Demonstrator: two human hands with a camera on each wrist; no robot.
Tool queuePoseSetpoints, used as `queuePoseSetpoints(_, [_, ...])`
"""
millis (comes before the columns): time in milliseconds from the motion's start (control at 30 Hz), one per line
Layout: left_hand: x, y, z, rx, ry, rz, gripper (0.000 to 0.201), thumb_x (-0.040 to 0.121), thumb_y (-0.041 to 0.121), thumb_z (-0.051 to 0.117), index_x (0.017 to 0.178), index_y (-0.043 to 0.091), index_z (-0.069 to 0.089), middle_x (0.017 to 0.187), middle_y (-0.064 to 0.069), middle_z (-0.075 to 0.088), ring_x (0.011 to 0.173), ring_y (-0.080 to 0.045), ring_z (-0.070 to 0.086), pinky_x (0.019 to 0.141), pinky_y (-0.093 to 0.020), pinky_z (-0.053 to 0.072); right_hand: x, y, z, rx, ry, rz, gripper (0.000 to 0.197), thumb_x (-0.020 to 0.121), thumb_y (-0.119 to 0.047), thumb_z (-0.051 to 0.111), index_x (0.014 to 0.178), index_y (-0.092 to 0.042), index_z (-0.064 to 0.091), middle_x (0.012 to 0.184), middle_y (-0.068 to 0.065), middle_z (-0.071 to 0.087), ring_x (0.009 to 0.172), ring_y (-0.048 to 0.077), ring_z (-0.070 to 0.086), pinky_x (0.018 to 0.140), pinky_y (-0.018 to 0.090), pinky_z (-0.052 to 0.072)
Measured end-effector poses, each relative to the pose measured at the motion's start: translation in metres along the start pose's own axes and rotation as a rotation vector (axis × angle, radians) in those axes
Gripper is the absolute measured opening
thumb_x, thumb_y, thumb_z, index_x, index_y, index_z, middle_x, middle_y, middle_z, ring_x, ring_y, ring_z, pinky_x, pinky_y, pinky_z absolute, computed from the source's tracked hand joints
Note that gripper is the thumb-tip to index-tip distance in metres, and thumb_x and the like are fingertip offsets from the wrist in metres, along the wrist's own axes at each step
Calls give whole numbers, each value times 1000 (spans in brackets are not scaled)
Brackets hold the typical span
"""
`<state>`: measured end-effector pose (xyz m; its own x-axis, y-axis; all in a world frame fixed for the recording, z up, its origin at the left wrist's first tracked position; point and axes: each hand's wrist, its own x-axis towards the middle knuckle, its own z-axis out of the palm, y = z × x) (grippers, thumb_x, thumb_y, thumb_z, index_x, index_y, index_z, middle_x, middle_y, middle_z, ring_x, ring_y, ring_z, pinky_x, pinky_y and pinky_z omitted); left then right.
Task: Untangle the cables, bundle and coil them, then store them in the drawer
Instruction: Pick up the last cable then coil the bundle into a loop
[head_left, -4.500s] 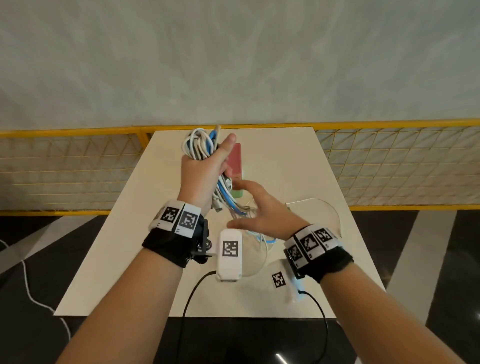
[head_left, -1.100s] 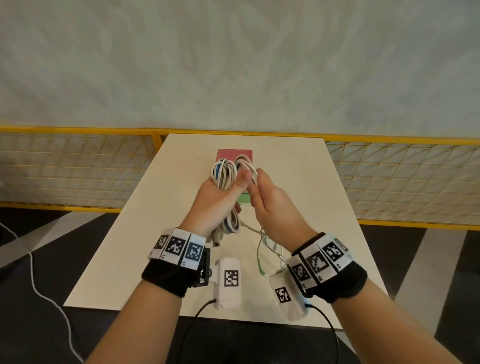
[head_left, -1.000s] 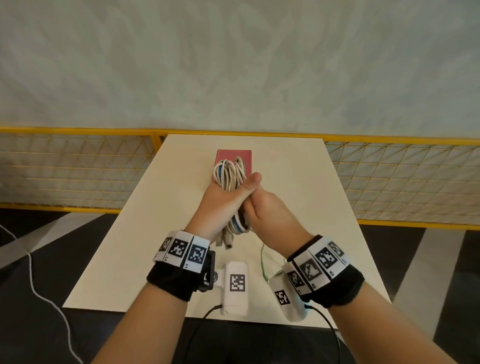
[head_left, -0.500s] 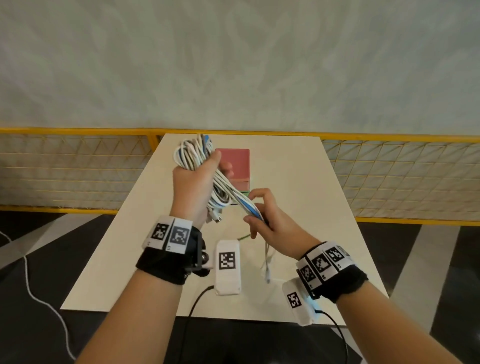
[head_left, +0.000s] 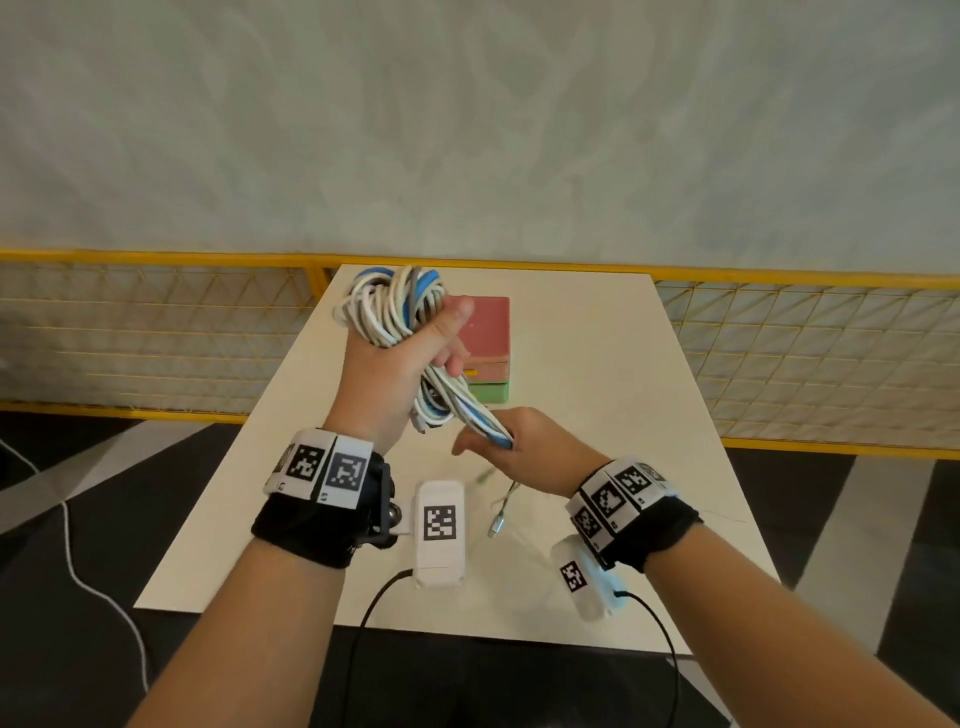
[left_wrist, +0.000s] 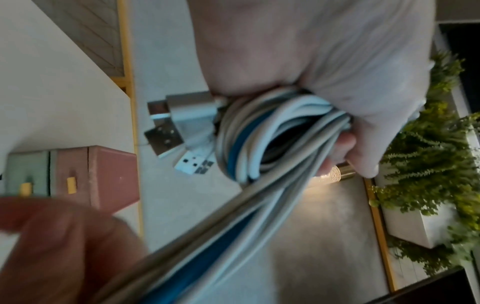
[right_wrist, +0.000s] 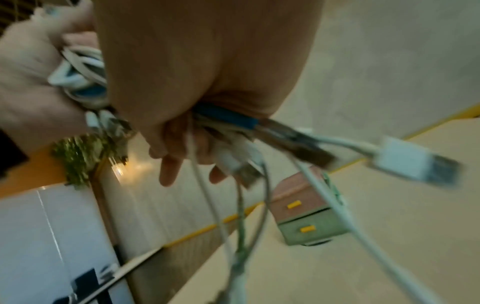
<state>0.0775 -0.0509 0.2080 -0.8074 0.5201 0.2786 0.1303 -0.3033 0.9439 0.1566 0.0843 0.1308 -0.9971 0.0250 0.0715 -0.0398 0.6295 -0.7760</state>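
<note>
Your left hand (head_left: 402, 358) grips the coiled cables (head_left: 389, 304) to keep the loops; your right hand (head_left: 511, 444) fingers pinch the loose strands taut for wrapping.

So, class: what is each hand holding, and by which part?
The left hand grips the cable bundle round its coiled loops; the right hand grips the loose strands trailing from it.
</note>
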Motion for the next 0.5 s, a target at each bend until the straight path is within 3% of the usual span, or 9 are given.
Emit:
queuePoseSetpoints(67, [-1, -1, -8, -32, -48, -23, 13, 78, 33, 72, 70, 25, 65, 48, 6, 41, 46, -17, 46, 63, -35, 44, -2, 12, -3, -89, -13, -8, 15, 92, -23, 57, 95, -16, 71, 64, -12, 55, 53, 0, 50, 55, 16, 36])
queuePoseSetpoints(133, [-5, -5, -13, -37, -124, -62, 19, 79, 31, 71, 69, 18, 61, 47, 3, 38, 43, -18, 42, 58, -33, 42, -2, 18, -10, -213, -8, -16, 10, 87, -19, 62, 93, -18, 70, 67, -13, 56, 57, 2, 50, 59, 21, 37])
queuePoseSetpoints(267, [-16, -8, -8, 254, -316, -177, 24, 85, 24, 74, 65, 18, 63, 45, -1, 44, 43, -22, 45, 55, -30, 46, 3, 5, -25, -567, 49, 112, 25, 83, -22, 58, 106, -31, 63, 77, -13, 54, 72, 13, 51, 65, 26, 34])
queuePoseSetpoints(333, [-18, -15, -5, 379, -319, -241, 19, 84, 22, 75, 72, 12, 65, 46, -3, 50, 45, -22, 49, 54, -27, 46, 2, -6, -32, -730, 96, 103, 37, 81, -18, 53, 117, -30, 55, 86, -5, 63, 80, 21, 58, 64, 27, 34])
queuePoseSetpoints(400, [-20, -26, 0, 434, -267, -292, 13, 82, 24, 77, 82, 14, 69, 48, 4, 56, 47, -18, 53, 54, -25, 45, 1, -17, -36, -848, 131, 65, 43, 83, -15, 51, 124, -25, 48, 90, 3, 67, 86, 26, 64, 61, 29, 35])
queuePoseSetpoints(500, [-24, -41, 7, 469, -211, -324, 28, 74, 28, 83, 98, 21, 71, 68, 10, 72, 63, -7, 68, 62, -20, 49, 1, -29, -41, -922, 133, 59, 65, 84, -19, 54, 143, -19, 27, 78, -1, 61, 77, 24, 64, 56, 29, 39])
